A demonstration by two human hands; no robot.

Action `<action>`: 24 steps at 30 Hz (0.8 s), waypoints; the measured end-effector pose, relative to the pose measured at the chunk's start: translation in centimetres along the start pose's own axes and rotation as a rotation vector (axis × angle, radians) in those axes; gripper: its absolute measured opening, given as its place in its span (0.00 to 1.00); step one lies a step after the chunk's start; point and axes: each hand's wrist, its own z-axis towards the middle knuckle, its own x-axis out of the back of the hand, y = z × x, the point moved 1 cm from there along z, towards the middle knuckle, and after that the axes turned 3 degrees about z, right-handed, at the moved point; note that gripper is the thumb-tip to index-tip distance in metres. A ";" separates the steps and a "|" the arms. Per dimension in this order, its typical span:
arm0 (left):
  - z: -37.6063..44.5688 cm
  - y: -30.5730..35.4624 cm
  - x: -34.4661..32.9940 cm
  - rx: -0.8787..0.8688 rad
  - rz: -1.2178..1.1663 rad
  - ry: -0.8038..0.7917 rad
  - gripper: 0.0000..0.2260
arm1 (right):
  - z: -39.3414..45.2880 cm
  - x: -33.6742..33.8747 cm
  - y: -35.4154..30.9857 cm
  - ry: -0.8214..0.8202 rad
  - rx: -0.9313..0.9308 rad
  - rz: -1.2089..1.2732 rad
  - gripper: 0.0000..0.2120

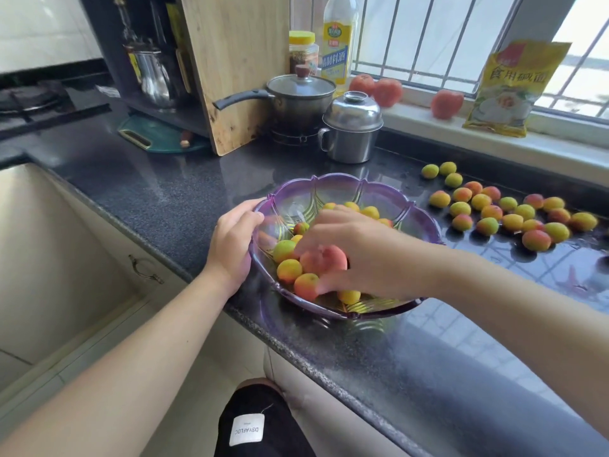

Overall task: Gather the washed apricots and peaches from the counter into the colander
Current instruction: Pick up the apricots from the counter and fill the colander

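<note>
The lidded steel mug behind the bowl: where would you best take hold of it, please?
Grip the steel mug by its loop handle, coming from the left-front. The handle juts toward the saucepan, and the domed lid looks loose, so lifting by it seems unwise.

Bare forearms; black trousers (263,423) bearing a white label (247,429).

Colander (425,222) on counter (184,189); loose fruit (514,212) right.
</note>
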 end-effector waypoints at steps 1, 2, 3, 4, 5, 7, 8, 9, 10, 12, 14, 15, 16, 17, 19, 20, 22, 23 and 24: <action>0.0 0.0 0.0 -0.003 -0.001 0.002 0.16 | -0.3 1.0 0.7 0.048 -0.042 0.051 0.18; 0.1 0.0 0.0 -0.003 -0.001 0.005 0.16 | -0.6 2.1 1.7 0.137 -0.084 0.081 0.16; 0.2 -0.1 -0.1 -0.003 -0.003 0.007 0.15 | -0.9 3.1 3.1 0.260 -0.132 0.112 0.13; 0.2 -0.1 -0.2 -0.003 -0.012 0.011 0.15 | -1.2 4.1 4.7 0.395 -0.196 0.148 0.10; 0.3 0.0 -0.4 -0.003 -0.023 0.013 0.15 | -1.5 4.7 6.7 0.522 -0.280 0.177 0.07; 0.4 0.1 -0.6 -0.006 -0.028 0.008 0.16 | -2.0 5.3 11.0 0.680 -0.466 0.164 0.08; 0.4 0.1 -0.7 -0.012 -0.017 0.002 0.16 | -2.3 5.2 13.2 0.702 -0.555 0.137 0.09; 0.5 0.1 -0.7 -0.020 0.001 -0.004 0.16 | -2.6 5.0 15.1 0.704 -0.636 0.116 0.10; 0.5 -0.1 -0.6 -0.028 0.020 -0.011 0.17 | -3.0 4.6 16.9 0.699 -0.711 0.092 0.10; 0.7 -0.2 -0.5 -0.037 0.035 -0.020 0.18 | -3.8 4.0 20.0 0.702 -0.828 0.018 0.12; 0.9 -0.5 -0.4 -0.042 0.043 -0.027 0.18 | -4.1 4.0 22.1 0.717 -0.880 -0.052 0.14; 1.0 -0.7 -0.3 -0.044 0.051 -0.030 0.17 | -3.9 4.2 22.7 0.716 -0.893 -0.076 0.15; 1.1 -0.8 -0.3 -0.046 0.054 -0.030 0.17 | -3.6 4.4 23.2 0.700 -0.898 -0.099 0.16; 1.1 -0.9 -0.2 -0.048 0.058 -0.030 0.17 | -3.0 4.6 23.7 0.669 -0.894 -0.120 0.17; 1.3 -1.2 -0.2 -0.050 0.075 -0.032 0.16 | -1.7 4.8 24.3 0.580 -0.878 -0.167 0.19; 1.4 -1.4 -0.2 -0.045 0.065 -0.030 0.14 | -1.0 4.8 24.6 0.537 -0.866 -0.191 0.20; 1.5 -1.9 0.0 -0.040 0.022 -0.028 0.13 | 0.3 4.8 25.3 0.466 -0.851 -0.229 0.21; 1.5 -2.0 0.2 -0.048 0.014 -0.032 0.15 | 0.8 4.8 25.8 0.424 -0.852 -0.249 0.22; 1.6 -2.1 0.2 -0.057 0.018 -0.037 0.16 | 1.3 4.8 26.3 0.373 -0.861 -0.275 0.23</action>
